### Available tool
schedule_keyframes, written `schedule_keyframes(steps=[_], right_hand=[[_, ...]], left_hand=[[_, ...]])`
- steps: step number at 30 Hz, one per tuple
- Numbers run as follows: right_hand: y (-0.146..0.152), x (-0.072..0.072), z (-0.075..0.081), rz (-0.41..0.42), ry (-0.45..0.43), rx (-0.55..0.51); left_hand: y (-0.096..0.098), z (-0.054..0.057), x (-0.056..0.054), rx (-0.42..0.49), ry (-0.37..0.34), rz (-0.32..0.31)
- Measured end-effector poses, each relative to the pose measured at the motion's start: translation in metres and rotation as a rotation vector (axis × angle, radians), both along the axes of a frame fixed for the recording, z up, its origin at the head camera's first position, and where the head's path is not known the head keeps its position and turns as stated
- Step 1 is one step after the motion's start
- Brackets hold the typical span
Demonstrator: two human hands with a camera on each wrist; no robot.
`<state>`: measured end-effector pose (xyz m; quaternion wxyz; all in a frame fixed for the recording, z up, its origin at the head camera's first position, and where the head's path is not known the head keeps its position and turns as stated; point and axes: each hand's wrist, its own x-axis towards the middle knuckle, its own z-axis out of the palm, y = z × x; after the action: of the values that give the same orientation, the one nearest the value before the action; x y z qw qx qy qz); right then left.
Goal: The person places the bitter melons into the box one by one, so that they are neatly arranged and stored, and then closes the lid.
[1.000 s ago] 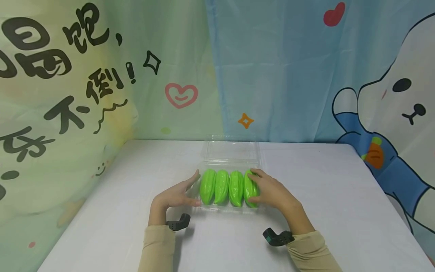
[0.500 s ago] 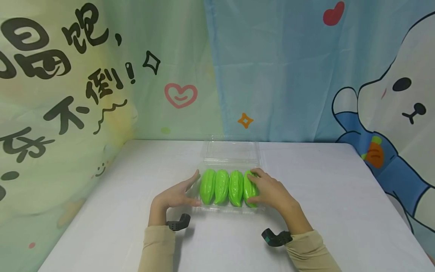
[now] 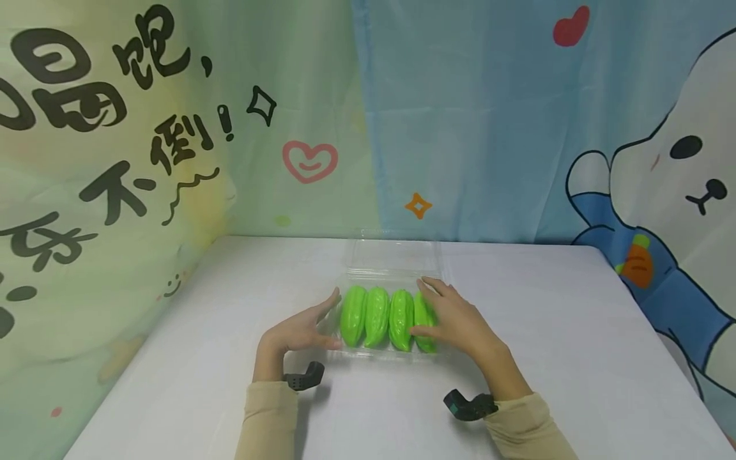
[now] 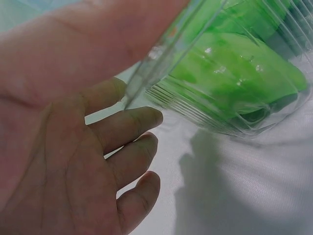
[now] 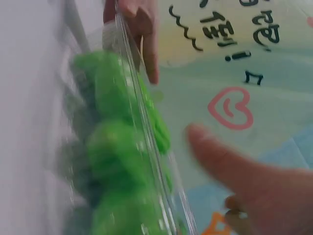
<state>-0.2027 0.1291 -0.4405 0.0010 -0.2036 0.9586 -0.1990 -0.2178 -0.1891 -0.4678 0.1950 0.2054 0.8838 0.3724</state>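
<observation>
A clear plastic box (image 3: 368, 352) with its lid (image 3: 393, 257) folded back holds several glossy, bumpy green bitter melons (image 3: 376, 317) side by side. My left hand (image 3: 294, 331) lies at the box's left end, thumb and fingers spread against the rim; in the left wrist view its fingers (image 4: 134, 161) are nearly straight beside the clear wall. Over the rightmost bitter melon (image 3: 424, 319), my right hand (image 3: 457, 322) has its thumb and fingers spread, partly covering it. The right wrist view shows a blurred finger (image 5: 220, 159) apart from the bitter melons (image 5: 115, 90).
A white table (image 3: 190, 383) carries the box near its middle. Behind it hangs a printed curtain (image 3: 460, 115) with writing, hearts and a cartoon bear. A black wrist camera (image 3: 470, 406) sits on the right wrist and another (image 3: 305, 377) on the left.
My right hand has let go of the rightmost bitter melon; its fingers have spread and risen slightly. The left hand stays at the box's left end. The head view has shifted a little.
</observation>
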Motion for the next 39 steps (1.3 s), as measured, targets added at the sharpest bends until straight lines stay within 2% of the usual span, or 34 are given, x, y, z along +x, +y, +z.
schedule_keyframes(steps=[5, 11, 15, 25, 39], right_hand=[[-0.025, 0.002, 0.0, 0.038, 0.061, -0.121], [-0.053, -0.001, -0.01, 0.052, 0.084, -0.094], [-0.063, -0.002, -0.015, 0.058, 0.077, -0.063], [-0.068, -0.005, -0.022, 0.03, 0.055, 0.015], [-0.068, -0.007, -0.028, 0.03, 0.072, 0.034]], left_hand=[[0.001, 0.002, 0.001, -0.006, -0.006, 0.009], [0.002, 0.001, 0.001, -0.018, -0.004, 0.03], [0.003, 0.0, 0.002, -0.014, 0.007, 0.018], [0.003, 0.003, 0.002, -0.036, 0.02, 0.015], [0.004, 0.004, 0.003, -0.033, 0.015, 0.012]])
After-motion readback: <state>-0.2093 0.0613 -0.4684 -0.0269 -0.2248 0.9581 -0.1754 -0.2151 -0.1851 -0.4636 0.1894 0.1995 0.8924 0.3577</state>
